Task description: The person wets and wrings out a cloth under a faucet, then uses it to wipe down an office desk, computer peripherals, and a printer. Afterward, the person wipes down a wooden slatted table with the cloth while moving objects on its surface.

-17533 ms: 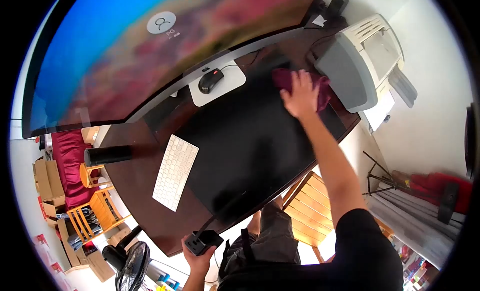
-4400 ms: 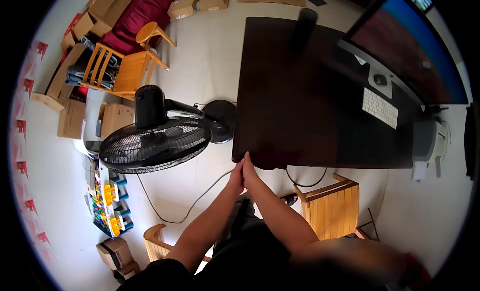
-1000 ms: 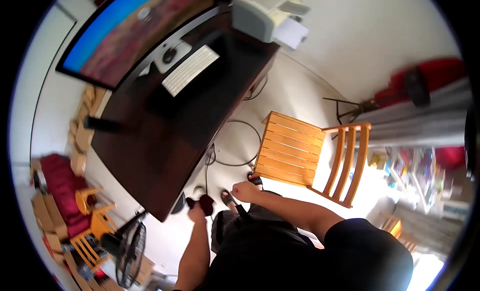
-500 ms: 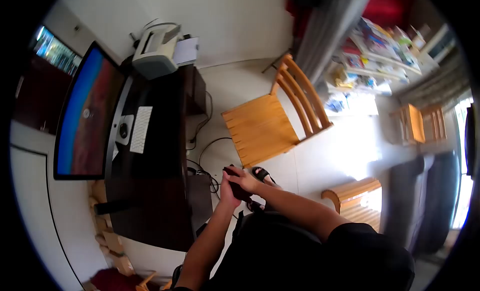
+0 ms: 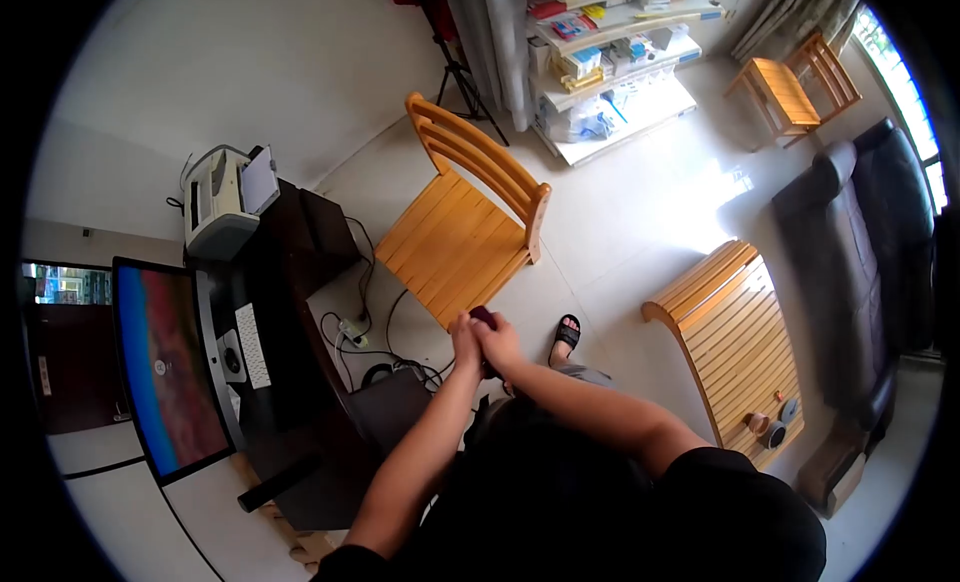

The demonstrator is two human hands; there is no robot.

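Note:
My left hand point(image 5: 465, 344) and my right hand point(image 5: 500, 346) are pressed together in front of my body, fingers closed. Between them is a small dark maroon thing point(image 5: 483, 317), perhaps a folded cloth; its top sticks out above the fingers and I cannot make out its kind. Most of it is hidden by the hands. Just beyond them stands a wooden chair point(image 5: 455, 242) with a slatted back. In this view the hands overlap the near corner of its seat.
At left is a dark desk point(image 5: 285, 332) with a monitor point(image 5: 170, 367), a keyboard point(image 5: 252, 345) and a printer point(image 5: 220, 207). Cables point(image 5: 400, 360) lie on the floor beside it. A slatted wooden table point(image 5: 735, 352), a dark sofa point(image 5: 835, 252) and loaded shelves point(image 5: 610, 72) stand to the right.
My view has turned, so the desk sits lower and the slatted table and sofa show more fully. The hands have closed tighter around the maroon thing, which shows less than before.

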